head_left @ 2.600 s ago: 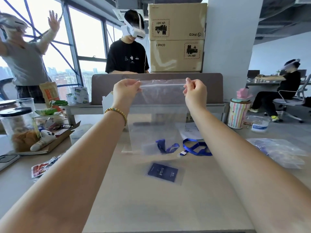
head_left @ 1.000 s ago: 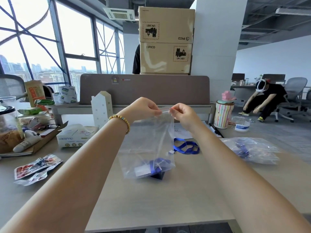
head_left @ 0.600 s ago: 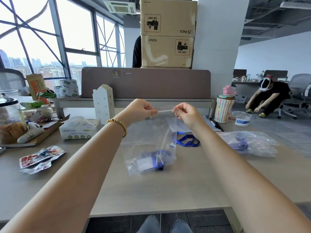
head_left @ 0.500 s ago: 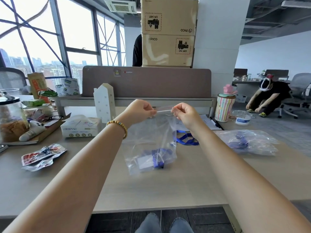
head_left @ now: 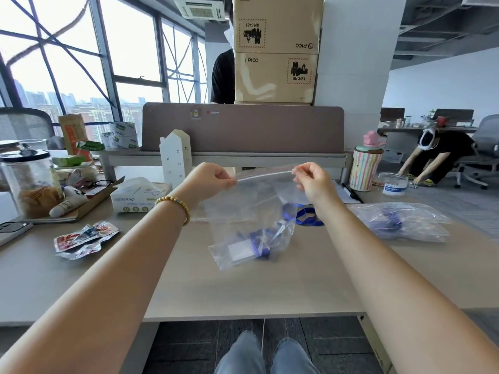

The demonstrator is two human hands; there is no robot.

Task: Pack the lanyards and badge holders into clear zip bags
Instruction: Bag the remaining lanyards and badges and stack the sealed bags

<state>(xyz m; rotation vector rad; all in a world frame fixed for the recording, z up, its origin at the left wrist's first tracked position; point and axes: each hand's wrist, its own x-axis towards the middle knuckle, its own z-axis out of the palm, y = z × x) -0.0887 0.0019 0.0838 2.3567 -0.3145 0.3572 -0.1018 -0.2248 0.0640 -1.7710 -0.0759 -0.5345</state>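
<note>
Head view. A clear zip bag [head_left: 251, 225] is held up above the bench [head_left: 270, 287], its lower end resting on the surface. The zip strip is pinched at its left end by the left hand [head_left: 209, 180] and at its right end by the right hand [head_left: 313, 182], each grip pressed together on the strip, which is stretched between them. A blue lanyard [head_left: 260, 242] and a badge holder [head_left: 239, 251] are seen inside the bag at its bottom. A second lanyard [head_left: 306, 215] lies on the bench just behind the bag. Filled bags [head_left: 405, 222] are piled on the bench to the right.
</note>
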